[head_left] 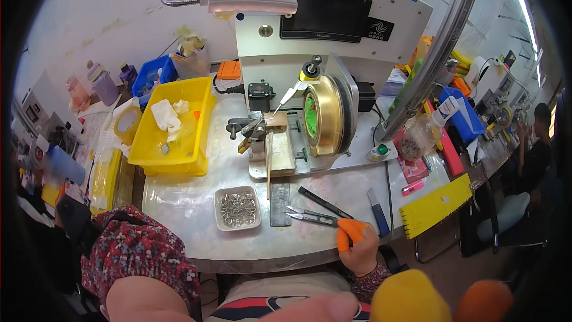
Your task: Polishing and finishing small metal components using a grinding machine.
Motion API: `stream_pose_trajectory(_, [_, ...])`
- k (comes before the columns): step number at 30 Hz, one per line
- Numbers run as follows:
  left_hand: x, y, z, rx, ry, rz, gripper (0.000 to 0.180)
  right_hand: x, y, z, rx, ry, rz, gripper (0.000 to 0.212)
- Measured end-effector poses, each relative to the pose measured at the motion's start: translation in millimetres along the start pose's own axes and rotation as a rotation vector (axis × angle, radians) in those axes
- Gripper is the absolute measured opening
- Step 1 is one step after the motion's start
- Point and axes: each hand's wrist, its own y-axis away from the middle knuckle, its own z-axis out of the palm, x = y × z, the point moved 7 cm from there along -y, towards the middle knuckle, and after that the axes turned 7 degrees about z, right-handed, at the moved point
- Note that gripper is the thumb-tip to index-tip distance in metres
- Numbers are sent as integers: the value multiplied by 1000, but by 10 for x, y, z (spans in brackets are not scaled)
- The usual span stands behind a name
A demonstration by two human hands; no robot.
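My right hand point(361, 254), with orange finger covers, is curled at the table's front edge, just beside the handle end of the thread snips point(313, 217). What its fingers hold, if anything, is hidden. Close to the camera at the lower edge is my left hand point(381, 310); its bare thumb and its yellow- and orange-covered fingertips are spread apart, and I see nothing between them. A black pen-like tool point(325, 202) and a blue-handled knife point(378, 211) lie beyond my right hand. A white square dish point(218, 222) holds many small metal clasps.
Behind the snips stands a white machine point(262, 30) with a gold wheel point(326, 116), a clamp point(256, 130) and a lamp point(250, 3). A yellow bin point(205, 119) sits at the left. A metal post point(432, 53) rises at the right. Another person point(536, 149) sits far right.
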Motion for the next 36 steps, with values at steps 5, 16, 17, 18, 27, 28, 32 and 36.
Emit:
stream_pose_trajectory(5, [-16,-30,28,-4,43,9,21,0,-16,11,-20,-22,4,18])
stream_pose_trajectory(16, [45,-56,12,14,130,41,22,29,47,-30,42,4,8,18])
stream_pose_trajectory(17, [56,-50,9,-11,126,26,22,32,58,48,1,-32,5,19])
stream_pose_trajectory(18, [65,-59,1,-11,132,28,22,5,3,64,-21,-41,-6,19])
stream_pose_trajectory(27, [73,-368,244,-11,307,90,22,-16,-3,15,-9,-35,-5,18])
stream_pose_trajectory(28, [60,-413,284,-19,336,90,22,-15,-2,11,-5,-27,-4,18])
stream_pose_trajectory(32, [44,-497,405,-44,441,83,22,-35,-3,10,2,-23,-20,18])
stream_pose_trajectory(36, [38,-555,483,-60,507,78,23,-10,3,21,5,-46,-19,19])
